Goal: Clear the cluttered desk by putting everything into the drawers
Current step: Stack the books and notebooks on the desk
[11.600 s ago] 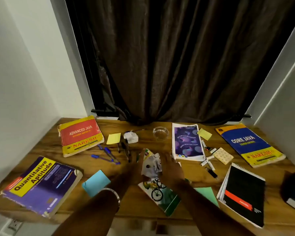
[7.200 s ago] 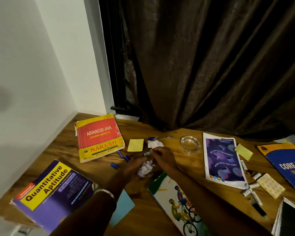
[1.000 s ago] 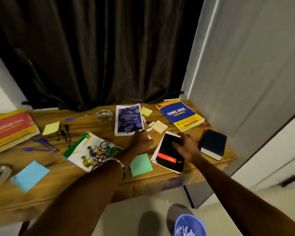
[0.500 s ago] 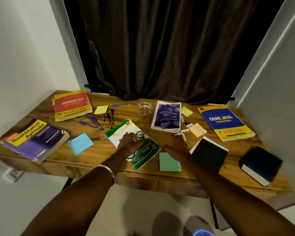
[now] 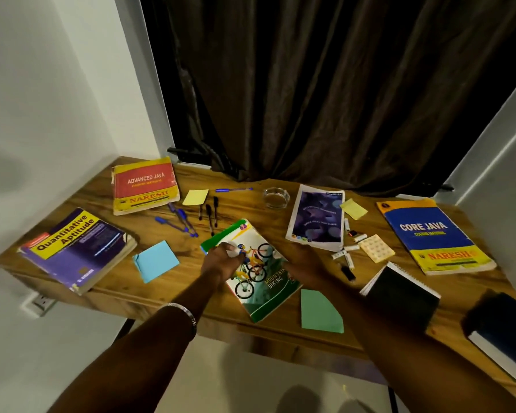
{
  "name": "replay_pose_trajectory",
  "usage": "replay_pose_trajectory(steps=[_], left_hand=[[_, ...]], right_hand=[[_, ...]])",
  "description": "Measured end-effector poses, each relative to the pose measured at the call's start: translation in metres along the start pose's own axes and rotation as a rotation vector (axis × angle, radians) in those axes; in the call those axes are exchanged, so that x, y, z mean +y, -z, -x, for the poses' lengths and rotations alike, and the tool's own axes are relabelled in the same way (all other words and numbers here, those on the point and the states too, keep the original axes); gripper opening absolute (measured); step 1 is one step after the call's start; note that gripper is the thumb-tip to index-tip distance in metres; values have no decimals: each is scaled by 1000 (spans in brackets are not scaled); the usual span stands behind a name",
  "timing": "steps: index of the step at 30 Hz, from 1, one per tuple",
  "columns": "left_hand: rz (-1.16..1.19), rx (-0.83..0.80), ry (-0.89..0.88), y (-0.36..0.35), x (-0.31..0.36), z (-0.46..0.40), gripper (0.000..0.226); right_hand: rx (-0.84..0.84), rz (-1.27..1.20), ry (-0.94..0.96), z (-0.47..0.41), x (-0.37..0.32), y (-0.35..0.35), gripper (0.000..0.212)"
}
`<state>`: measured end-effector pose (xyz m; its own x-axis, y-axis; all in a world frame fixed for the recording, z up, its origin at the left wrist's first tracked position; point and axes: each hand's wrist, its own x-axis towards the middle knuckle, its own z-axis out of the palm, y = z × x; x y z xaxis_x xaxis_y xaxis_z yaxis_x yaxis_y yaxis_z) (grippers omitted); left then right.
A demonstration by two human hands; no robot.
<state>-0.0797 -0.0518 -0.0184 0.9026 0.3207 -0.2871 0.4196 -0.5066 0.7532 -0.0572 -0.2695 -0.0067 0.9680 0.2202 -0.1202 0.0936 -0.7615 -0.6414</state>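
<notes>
A wooden desk [image 5: 245, 205] is strewn with books, pens and sticky notes. My left hand [image 5: 221, 260] grips the left edge of the Mountain Biking book [image 5: 265, 290], with the thumb on its cover. My right hand [image 5: 306, 262] lies at the book's right edge, its fingers touching it. The book rests near the desk's front edge. A drawer front [image 5: 280, 338] shows under that edge, closed.
On the left lie Quantitative Aptitude [image 5: 78, 248], Advanced Java [image 5: 145, 186], a blue note [image 5: 155, 259] and several pens [image 5: 188, 219]. On the right lie a purple notebook [image 5: 316, 219], Core Java [image 5: 432, 234], a black spiral notebook [image 5: 399, 293], a dark book [image 5: 504, 332], a green note [image 5: 320, 311] and a glass dish [image 5: 276, 197].
A second ago my hands were at the black notebook and the small items. Both have moved left to the Mountain Biking book, and my left hand now grips its edge.
</notes>
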Motion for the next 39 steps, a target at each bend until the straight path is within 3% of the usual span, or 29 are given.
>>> replay_pose_trajectory(steps=[3,7,9,12,15,18,21,23,27,28,32,36,39], left_hand=[[1,-12,3,2,8,-6,45],[-5,-8,-5,-5,18,-23,38],[-7,-28,19,-14,17,-42,40],[-40,28,70,-25,26,-49,54],[-167,155,167,-30,28,-43,63],[-137,231,359,-35,17,-39,86],[33,268,461,-39,-7,-49,107],[126,307,475,-41,-28,-58,93],[560,299,502,-31,-13,-30,16],[631,275,491,-31,-9,-27,8],[695,163,326,-29,5,-16,22],[705,111,145,-8,23,-25,8],[722,26,41,13,39,-33,21]], right_hand=[[-50,26,-42,-14,4,5,34],[-45,-53,-65,-24,9,16,51],[-61,-129,-63,-28,12,21,48],[-80,-182,-38,-38,20,26,39],[-133,-41,-73,-41,22,27,40],[-331,-69,-72,-46,20,18,40],[-390,12,-26,-63,19,1,38],[-376,35,-16,-68,20,-8,37],[-374,-44,-61,-65,22,-10,31],[-368,-65,-72,-65,25,-12,29],[-377,-168,-155,-67,26,-14,28],[-270,-552,-270,-71,26,-14,42],[-234,-739,-259,-80,17,-6,41]])
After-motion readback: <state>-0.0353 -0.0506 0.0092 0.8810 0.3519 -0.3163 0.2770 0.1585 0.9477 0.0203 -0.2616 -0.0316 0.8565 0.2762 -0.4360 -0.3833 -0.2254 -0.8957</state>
